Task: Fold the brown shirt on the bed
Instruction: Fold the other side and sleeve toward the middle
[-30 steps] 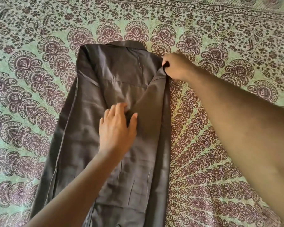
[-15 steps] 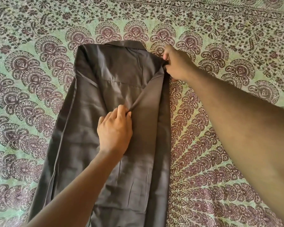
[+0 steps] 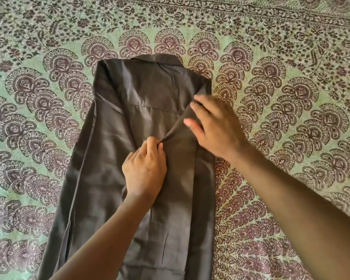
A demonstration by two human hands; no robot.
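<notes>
While left hand (image 3: 144, 168) pinches sleeve crease on brown shirt (image 3: 109, 178), right hand (image 3: 216, 128) lies open, flat on it; I judge side folds done, lengthwise folds left, bed (image 3: 291, 77) underneath.

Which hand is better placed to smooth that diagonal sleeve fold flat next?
The right hand. It lies open over the fold on the brown shirt, fingers spread and free. The left hand is pinching the fold's lower end, anchoring it.
</notes>
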